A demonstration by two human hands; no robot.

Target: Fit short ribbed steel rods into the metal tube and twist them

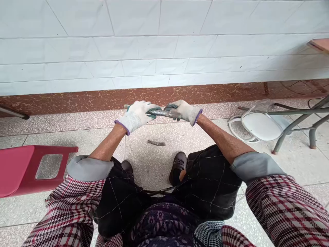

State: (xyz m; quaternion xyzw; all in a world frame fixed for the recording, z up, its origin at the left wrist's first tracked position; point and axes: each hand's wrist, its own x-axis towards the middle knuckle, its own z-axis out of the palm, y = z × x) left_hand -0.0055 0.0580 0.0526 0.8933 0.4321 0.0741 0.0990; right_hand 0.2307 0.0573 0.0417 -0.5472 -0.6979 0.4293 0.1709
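Note:
Both my hands wear white knit gloves with green palms. My left hand (137, 115) is closed around one end of a grey, ribbed metal rod (161, 112) held level in front of me. My right hand (183, 111) grips the rod's other end. The rod's middle shows between the two gloves, and a short stub sticks out past my left hand. Below the hands, a short dark metal piece (156, 143) lies on the speckled tile floor. I sit with my knees apart and my dark shoes (178, 166) on the floor.
A red plastic stool (31, 168) stands at my left. At the right are a white round seat (260, 126) lying on the floor and the grey metal legs of a table (293, 125). A white tiled wall with a brown base strip (77, 101) runs ahead.

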